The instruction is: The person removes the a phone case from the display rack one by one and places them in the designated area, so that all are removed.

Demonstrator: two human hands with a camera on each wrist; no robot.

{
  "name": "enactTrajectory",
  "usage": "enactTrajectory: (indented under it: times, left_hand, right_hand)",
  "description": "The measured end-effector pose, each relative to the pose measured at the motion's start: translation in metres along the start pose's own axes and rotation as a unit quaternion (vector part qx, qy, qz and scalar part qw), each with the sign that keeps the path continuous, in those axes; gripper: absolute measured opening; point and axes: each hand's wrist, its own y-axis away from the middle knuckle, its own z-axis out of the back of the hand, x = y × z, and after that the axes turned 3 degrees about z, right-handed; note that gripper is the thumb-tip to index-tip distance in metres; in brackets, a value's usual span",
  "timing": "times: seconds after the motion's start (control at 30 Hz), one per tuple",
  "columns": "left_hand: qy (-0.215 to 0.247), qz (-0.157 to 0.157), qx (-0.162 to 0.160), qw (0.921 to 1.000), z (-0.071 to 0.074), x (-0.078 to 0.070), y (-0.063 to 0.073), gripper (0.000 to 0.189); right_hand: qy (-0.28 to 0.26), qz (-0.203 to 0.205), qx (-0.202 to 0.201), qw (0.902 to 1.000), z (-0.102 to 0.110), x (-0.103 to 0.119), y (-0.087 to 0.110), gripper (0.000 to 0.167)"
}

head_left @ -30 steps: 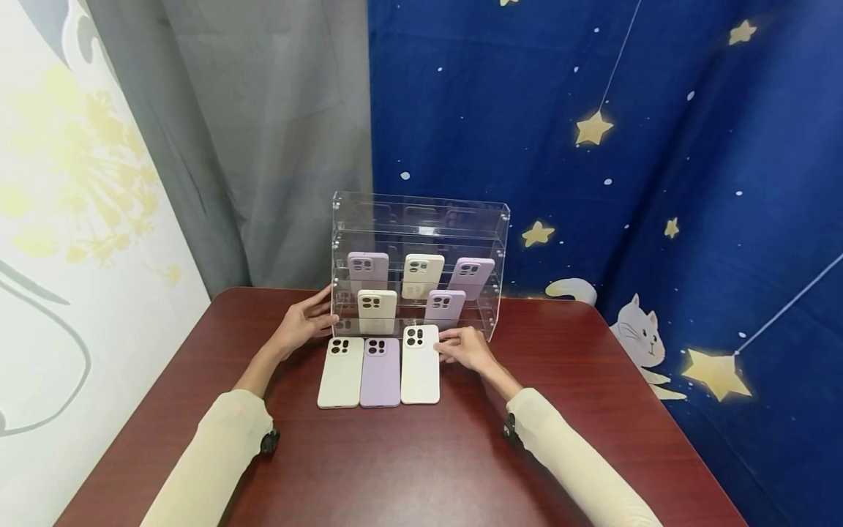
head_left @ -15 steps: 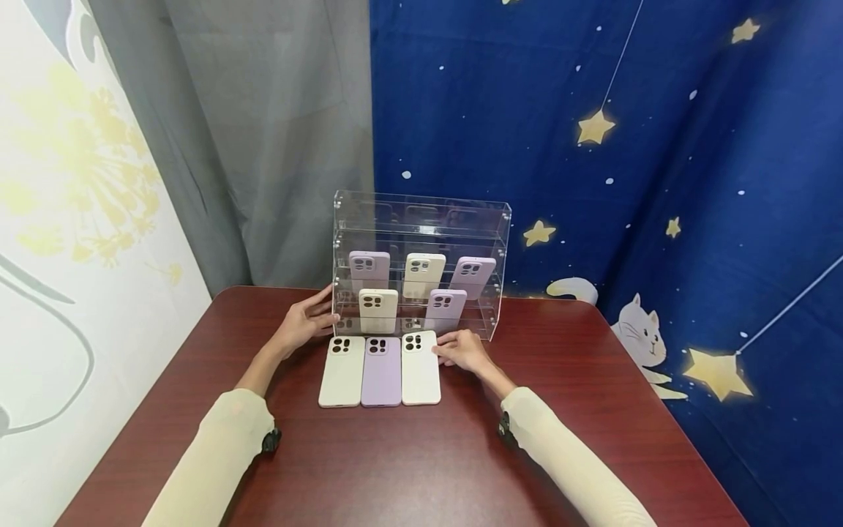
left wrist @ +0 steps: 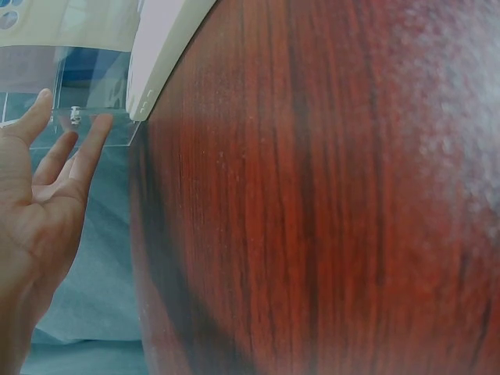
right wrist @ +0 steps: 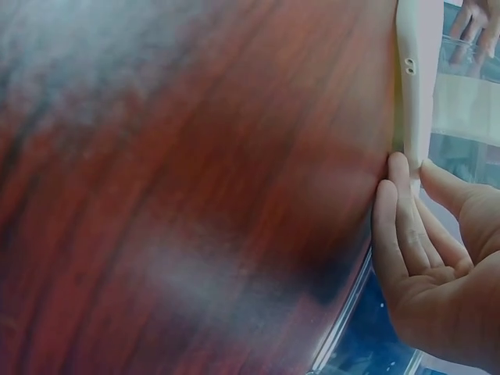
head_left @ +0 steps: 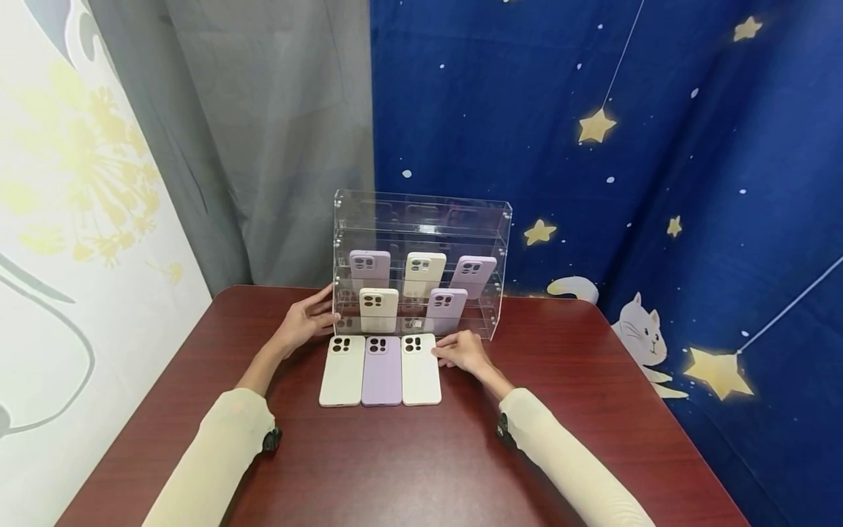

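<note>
A clear acrylic display rack (head_left: 421, 212) stands on the table. My left hand (head_left: 304, 322) touches its left side, fingers fairly straight, thumb by the front edge. In front of the rack lie three phone cases side by side: a cream phone case (head_left: 342, 377) on the left, a purple phone case (head_left: 382, 377) in the middle and a white phone case (head_left: 420, 377) on the right. My right hand (head_left: 466, 351) pinches the white one near its upper right corner. In the right wrist view, thumb and fingertips (right wrist: 398, 164) meet at that case's edge.
The rack's tiers hold more cases: purple cases (head_left: 369, 267) and cream cases (head_left: 378, 309) leaning upright. Dark red wood table (head_left: 408, 468) lies under everything. Behind it hang a grey curtain (head_left: 296, 132) and a blue star-patterned curtain (head_left: 474, 110).
The white phone case's raised top end has come down toward the table, now level with the other two. My right hand moved with it slightly; my left hand stayed on the rack.
</note>
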Motion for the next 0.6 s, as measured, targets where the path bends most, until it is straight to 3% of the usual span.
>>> enactTrajectory:
  times: [0.43,0.6]
  left_hand:
    - [0.002,0.004,0.001,1.0000,-0.0004,0.0001,-0.0011,0.077]
    - [0.004,0.004,0.002,1.0000,0.0004,0.0004,-0.0003,0.078]
  right_hand:
    - [0.044,0.018,-0.011,0.9988,0.0020,-0.0026,0.0013,0.013]
    - [0.028,0.031,-0.015,0.9990,0.0030,0.0022,0.0019,0.013]
